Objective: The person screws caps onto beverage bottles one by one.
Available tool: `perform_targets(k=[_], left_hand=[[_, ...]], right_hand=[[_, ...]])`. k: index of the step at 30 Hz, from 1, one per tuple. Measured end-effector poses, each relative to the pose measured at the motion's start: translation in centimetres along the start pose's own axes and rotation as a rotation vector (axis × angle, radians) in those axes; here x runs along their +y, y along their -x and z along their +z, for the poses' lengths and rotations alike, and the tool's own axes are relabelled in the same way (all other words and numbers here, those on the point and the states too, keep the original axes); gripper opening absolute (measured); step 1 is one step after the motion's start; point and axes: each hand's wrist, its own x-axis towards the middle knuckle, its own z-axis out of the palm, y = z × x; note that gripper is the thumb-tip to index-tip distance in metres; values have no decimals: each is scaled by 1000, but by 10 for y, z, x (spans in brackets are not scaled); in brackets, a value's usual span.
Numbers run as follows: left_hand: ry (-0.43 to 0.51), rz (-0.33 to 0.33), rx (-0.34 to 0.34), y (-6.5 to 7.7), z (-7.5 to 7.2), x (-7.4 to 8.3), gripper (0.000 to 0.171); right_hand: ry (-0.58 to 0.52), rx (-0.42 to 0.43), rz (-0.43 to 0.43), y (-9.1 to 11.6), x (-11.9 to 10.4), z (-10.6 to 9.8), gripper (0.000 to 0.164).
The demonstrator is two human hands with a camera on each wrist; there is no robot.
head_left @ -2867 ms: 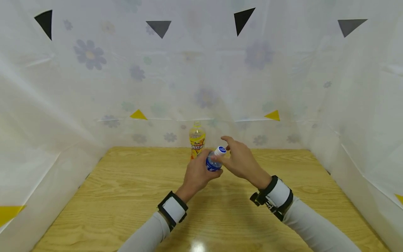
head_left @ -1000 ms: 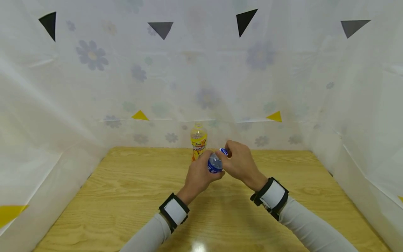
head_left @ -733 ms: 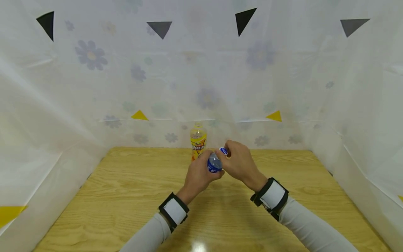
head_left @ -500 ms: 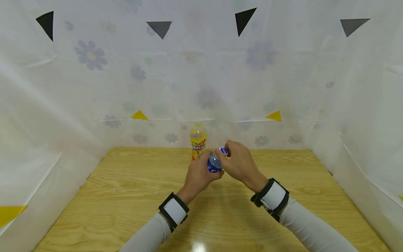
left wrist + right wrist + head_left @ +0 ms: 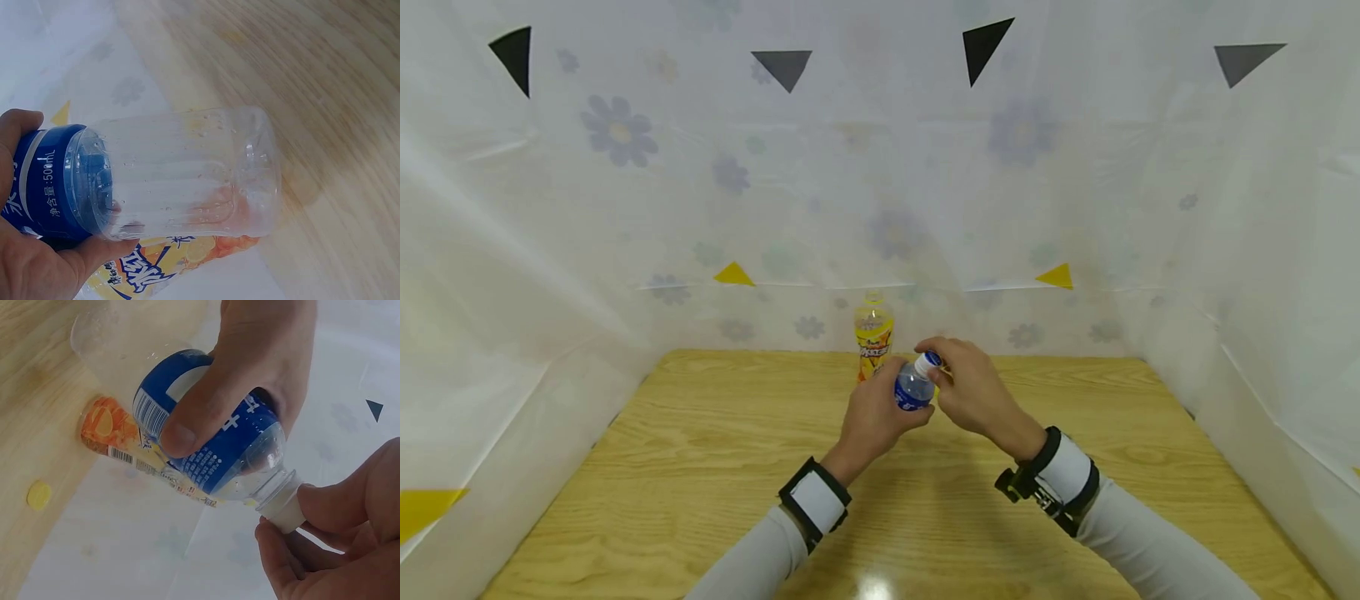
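My left hand [image 5: 874, 408] grips a clear plastic bottle [image 5: 187, 169] around its blue label [image 5: 53, 181]. The bottle is tilted, with droplets on its inner wall, and its base hangs over the table. On its neck sits a white cap [image 5: 284, 509] with a blue top. My right hand [image 5: 977, 387] pinches this cap between thumb and fingertips, seen close up in the right wrist view. Just behind the left hand stands a second bottle [image 5: 873, 333], with a yellow and orange label and no cap on its mouth.
A loose yellow cap [image 5: 39, 494] lies on the wooden table [image 5: 700, 467]. White sheeting [image 5: 820, 192] with flowers and coloured triangles rises behind the table and along both sides.
The right hand, raised off the cap at first, wrapped its fingers over it a second ago. Now those fingers have loosened and shifted, uncovering more of the white cap. The left hand stays put.
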Motion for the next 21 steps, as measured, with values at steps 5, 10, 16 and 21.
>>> perform_targets(k=[5,10,16,21], left_hand=[[-6,30,9,0,2,-1,61],[-8,17,2,-1,2,-1,62],[-8,4,-1,-1,0,0,62],[-2,-6,-4,1,-1,1,63]], right_hand=[[-9,34,2,2,2,3,28],[4,47,-3,1,3,4,28],[17,47,5,0,2,4,27],[44,50,14,-1,2,5,20]])
